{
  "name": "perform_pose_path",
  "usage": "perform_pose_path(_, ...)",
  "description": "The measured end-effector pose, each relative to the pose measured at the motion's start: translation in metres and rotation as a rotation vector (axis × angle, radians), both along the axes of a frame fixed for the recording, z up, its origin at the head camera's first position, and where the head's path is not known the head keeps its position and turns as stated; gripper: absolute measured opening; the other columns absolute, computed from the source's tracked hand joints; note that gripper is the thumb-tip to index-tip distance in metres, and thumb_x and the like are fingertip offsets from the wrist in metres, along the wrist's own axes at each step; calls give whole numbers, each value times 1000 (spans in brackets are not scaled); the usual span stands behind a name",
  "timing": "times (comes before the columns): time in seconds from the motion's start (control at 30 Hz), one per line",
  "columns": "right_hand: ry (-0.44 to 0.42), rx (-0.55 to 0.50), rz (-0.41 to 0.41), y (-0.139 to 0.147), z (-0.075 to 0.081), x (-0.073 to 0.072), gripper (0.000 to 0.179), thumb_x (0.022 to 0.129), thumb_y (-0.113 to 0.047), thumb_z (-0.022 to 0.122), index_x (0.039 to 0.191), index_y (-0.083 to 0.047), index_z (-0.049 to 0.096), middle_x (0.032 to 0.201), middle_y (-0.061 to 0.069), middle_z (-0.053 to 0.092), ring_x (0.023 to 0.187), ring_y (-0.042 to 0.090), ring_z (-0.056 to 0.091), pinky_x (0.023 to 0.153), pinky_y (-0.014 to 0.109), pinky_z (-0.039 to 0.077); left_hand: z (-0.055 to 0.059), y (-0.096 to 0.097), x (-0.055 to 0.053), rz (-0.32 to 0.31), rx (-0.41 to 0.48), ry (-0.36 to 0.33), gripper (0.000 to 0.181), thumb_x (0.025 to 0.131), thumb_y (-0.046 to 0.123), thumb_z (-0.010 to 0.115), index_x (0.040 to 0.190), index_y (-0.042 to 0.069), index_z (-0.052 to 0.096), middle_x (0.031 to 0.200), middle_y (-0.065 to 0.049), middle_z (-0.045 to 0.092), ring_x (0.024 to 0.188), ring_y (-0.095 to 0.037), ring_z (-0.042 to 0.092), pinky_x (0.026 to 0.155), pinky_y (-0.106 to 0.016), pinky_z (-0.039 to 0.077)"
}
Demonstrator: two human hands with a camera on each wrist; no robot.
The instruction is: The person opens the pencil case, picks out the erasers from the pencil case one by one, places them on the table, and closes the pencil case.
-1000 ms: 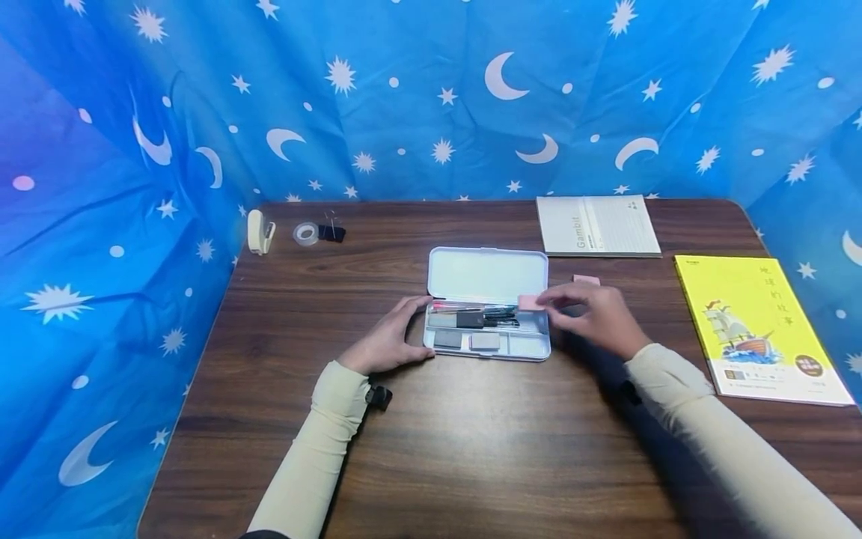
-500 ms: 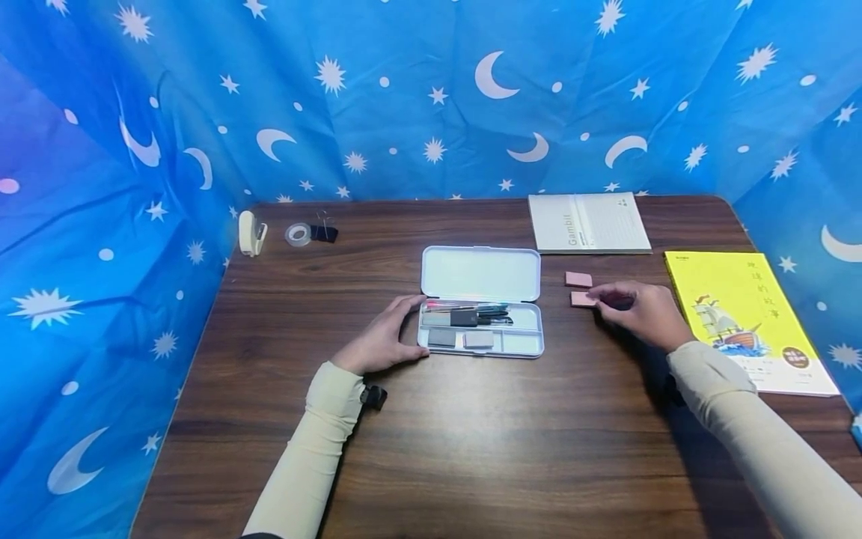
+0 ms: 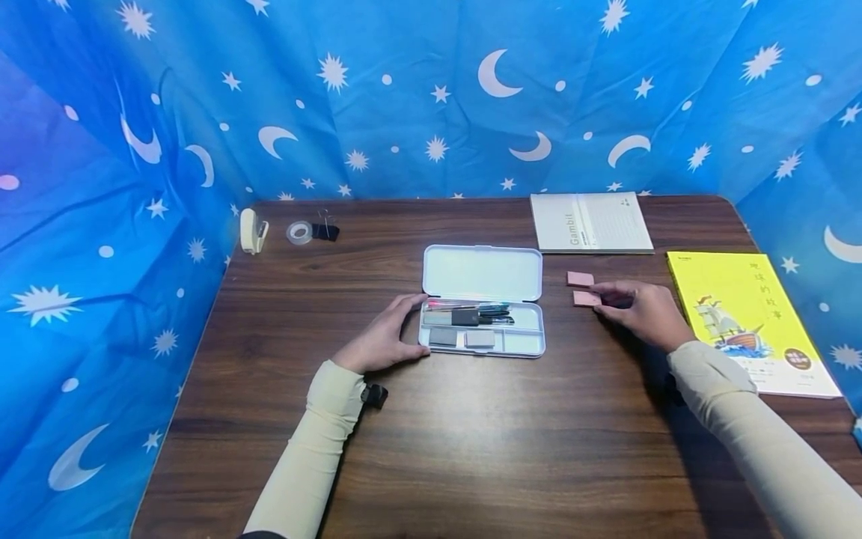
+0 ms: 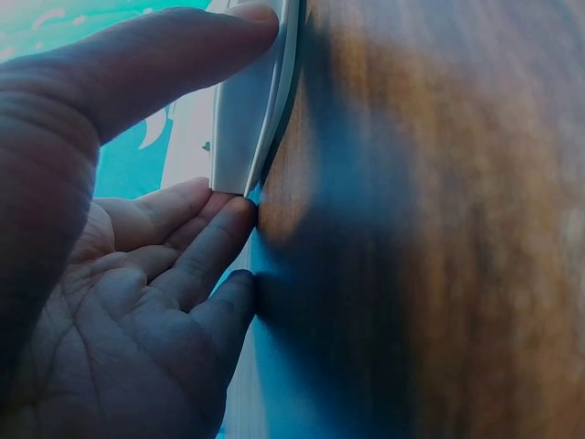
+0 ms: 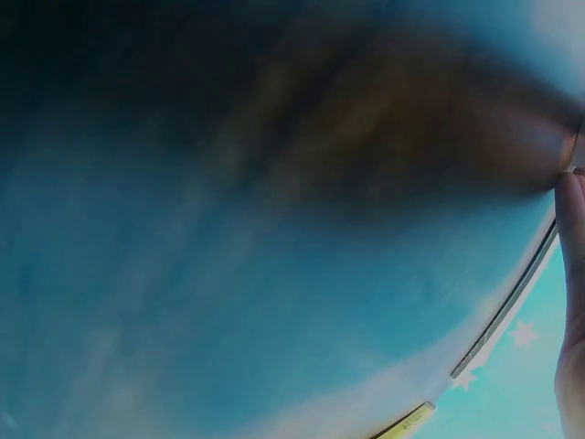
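A white pencil case [image 3: 483, 272] lies with its lid up in the head view. My left hand [image 3: 382, 338] holds its left end, thumb at the front corner and fingers at the side; the left wrist view shows fingertips against the case's edge [image 4: 245, 128]. Inside are several pens [image 3: 494, 314], a grey eraser [image 3: 442, 337] and a pale eraser [image 3: 480, 340]. To the right, my right hand [image 3: 646, 311] pinches the right end of a pink eraser [image 3: 584, 299] on the table. Another pink eraser [image 3: 580, 278] lies just behind it. The right wrist view is mostly blurred.
A notebook [image 3: 591, 222] lies at the back, with a yellow book [image 3: 747, 314] on the right. At the far left are a stapler [image 3: 251, 231], a tape roll [image 3: 299, 233] and a black binder clip [image 3: 326, 232]. A blue curtain [image 3: 377, 97] surrounds the wooden table [image 3: 471, 449].
My right hand has carried the pink eraser from the case's right side onto the table, in front of the other pink one. Its thumb has shifted slightly forward. My left hand stays at the case.
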State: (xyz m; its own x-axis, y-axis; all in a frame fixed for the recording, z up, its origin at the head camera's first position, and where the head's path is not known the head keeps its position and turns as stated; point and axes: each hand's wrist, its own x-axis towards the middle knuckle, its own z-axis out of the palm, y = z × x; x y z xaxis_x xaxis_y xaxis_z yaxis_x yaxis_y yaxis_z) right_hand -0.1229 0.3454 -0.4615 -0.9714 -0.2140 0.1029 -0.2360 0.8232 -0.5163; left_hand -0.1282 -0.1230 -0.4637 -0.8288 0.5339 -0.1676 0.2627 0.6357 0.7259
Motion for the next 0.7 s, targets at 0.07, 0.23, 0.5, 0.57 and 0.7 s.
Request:
perform_pose_path(0.07, -5, 1, -6, 0, 0, 0, 33, 92, -6, 82, 124, -2, 76, 116, 24, 75, 98, 38, 73, 89, 63, 55, -1, 0, 0, 0, 2, 2, 95, 88, 20, 87, 165, 13, 32, 162, -14, 38, 150, -32, 37, 122, -51, 33)
perform_pose_path(0.23, 51, -6, -40, -9, 4, 2, 33, 90, -12, 85, 121, -4, 78, 112, 20, 77, 96, 34, 73, 87, 49, 57, -2, -1, -1, -3, 10, 9, 95, 88, 20, 87, 165, 12, 32, 161, -14, 39, 150, -31, 38, 122, -50, 33)
perform_pose_path(0.5, 235, -106, 140, -77, 11, 4, 30, 83, -2, 89, 112, -6, 81, 100, 10, 79, 83, 22, 74, 75, 39, 62, -3, -3, -1, 7, 11, 4, 96, 88, 20, 87, 166, 13, 30, 161, -14, 39, 149, -32, 39, 121, -51, 35)
perform_pose_path(0.57, 209, -133, 209, -99, 11, 7, 29, 84, -2, 88, 112, -6, 81, 99, 9, 79, 83, 19, 73, 75, 44, 62, -3, -3, -1, 6, 10, 6, 96, 88, 20, 87, 166, 13, 31, 161, -14, 40, 148, -32, 40, 121, -51, 35)
perform_pose_path(0.7, 173, -149, 333, -134, 10, 13, 28, 85, -4, 88, 112, -9, 81, 101, 6, 78, 87, 17, 72, 77, 42, 63, -3, -3, -2, 3, 17, 20, 96, 87, 19, 88, 165, 12, 32, 160, -14, 41, 147, -31, 41, 121, -50, 35)
